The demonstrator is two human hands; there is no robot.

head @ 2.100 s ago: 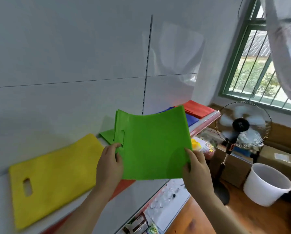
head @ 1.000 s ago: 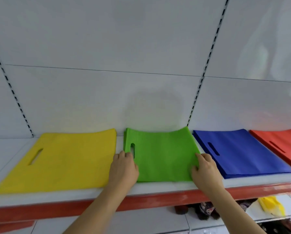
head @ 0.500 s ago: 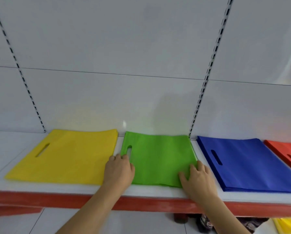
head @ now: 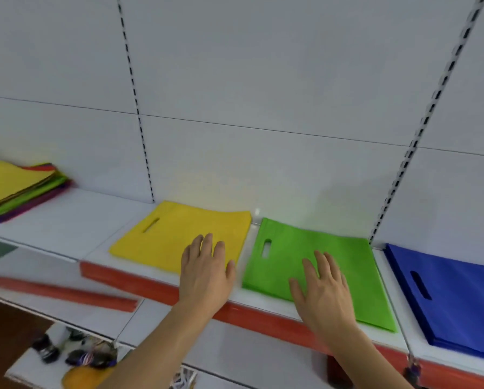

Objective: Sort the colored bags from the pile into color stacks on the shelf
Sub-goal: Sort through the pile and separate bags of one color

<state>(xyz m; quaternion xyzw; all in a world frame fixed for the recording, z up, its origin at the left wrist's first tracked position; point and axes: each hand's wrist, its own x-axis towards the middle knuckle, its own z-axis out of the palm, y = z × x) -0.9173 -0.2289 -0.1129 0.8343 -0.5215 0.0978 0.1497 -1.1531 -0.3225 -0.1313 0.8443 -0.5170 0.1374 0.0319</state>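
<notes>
Left hand (head: 205, 272) spread flat, fingers straight, over the yellow bag's (head: 179, 234) near right corner, grasping nothing. Right hand (head: 323, 293) likewise released, fingers splayed on the green bag (head: 342, 254), lying flat on the shelf (head: 67, 223). Mixed pile (head: 16, 186) far left.

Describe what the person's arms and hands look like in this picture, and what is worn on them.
Both forearms are bare up to the frame's lower edge: no sleeves show. The left hand and right hand are also bare, with no gloves, rings, watch or bracelets visible. Motion blurs the fingers slightly.
</notes>
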